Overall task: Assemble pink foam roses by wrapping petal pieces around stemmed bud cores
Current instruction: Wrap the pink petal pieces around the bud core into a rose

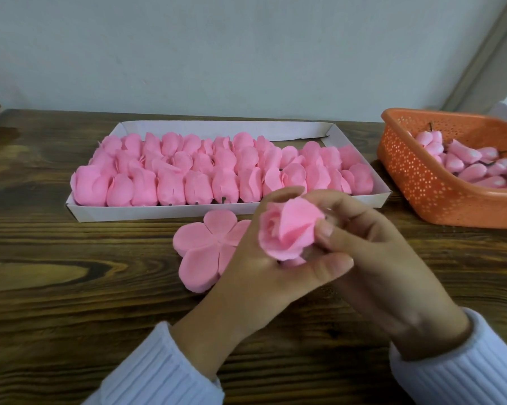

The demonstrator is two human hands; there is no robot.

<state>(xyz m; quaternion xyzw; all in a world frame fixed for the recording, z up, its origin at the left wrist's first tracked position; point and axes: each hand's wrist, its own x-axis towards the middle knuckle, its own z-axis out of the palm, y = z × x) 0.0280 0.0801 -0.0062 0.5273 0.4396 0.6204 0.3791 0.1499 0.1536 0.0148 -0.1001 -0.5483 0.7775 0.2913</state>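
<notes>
A pink foam rose is held above the table between both hands. My left hand cups it from below and behind, fingers curled round it and thumb lying under it. My right hand pinches the petals on its right side with thumb and fingers. Its stem is hidden by the hands. A stack of flat five-lobed pink petal pieces lies on the table just left of my left hand.
A white cardboard tray behind the hands is filled with several rows of finished pink roses. An orange perforated plastic basket at the right holds several pink bud cores with dark stems. The wooden table meets a pale wall.
</notes>
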